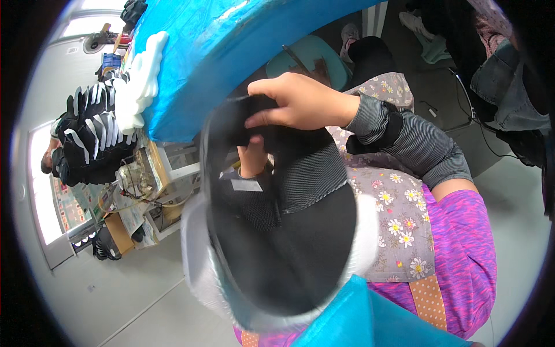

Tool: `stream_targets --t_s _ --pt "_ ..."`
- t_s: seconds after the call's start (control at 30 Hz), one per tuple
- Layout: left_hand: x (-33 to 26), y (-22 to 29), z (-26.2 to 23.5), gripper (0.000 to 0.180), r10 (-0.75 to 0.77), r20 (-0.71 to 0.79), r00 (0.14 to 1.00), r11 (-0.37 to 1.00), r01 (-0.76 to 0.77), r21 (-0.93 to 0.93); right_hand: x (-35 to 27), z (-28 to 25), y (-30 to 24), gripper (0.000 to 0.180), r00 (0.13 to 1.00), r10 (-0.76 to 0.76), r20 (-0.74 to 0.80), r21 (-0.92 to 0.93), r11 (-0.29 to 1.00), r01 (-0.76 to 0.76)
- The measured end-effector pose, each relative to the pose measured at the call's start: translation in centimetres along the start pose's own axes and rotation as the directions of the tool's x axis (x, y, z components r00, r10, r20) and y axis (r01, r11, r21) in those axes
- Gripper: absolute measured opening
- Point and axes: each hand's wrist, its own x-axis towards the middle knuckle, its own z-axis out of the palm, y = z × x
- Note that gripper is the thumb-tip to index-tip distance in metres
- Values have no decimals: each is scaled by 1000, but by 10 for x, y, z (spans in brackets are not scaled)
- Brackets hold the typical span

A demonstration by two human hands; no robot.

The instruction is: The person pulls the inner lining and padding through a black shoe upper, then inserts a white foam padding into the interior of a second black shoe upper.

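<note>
Close in front of me is a black shoe [289,254] with a pale, ridged white sole edge round its near end; its outline is blurred. My right hand [298,101] comes in from the right and grips the shoe's far rim, fingers curled over the black material. Below it my left hand [252,158] shows partly in a gap within the dark shape, one finger up and the others curled against the shoe. The rest of that hand is hidden. A small white label [247,185] sits on the dark surface beside it. Grey striped sleeves cover my forearms.
A blue-covered table [196,63] curves across the top, with white shoe soles [141,81] on its left edge. Several black shoes [95,130] stack at far left above a cluttered bench. A teal stool [321,52] is beyond my hand. Another person sits at upper right.
</note>
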Motion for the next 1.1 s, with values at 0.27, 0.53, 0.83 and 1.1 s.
stream_targets --t_s 0.27,0.53,0.83,1.1 --pt "2 -18 12 53 -42 -21 999 990 39 -134 6 28 51 39 964 263 27 398 882 -252" --pt "44 82 75 24 -127 207 970 982 93 164 -37 -7 51 40 970 242 -39 507 841 -190" --pt "70 75 99 111 539 -116 834 818 -485 311 -33 4 59 43 985 -57 -160 32 997 63" --pt "68 82 103 120 393 -68 917 919 -390 55 -34 11 64 45 976 -173 -128 -154 976 153"
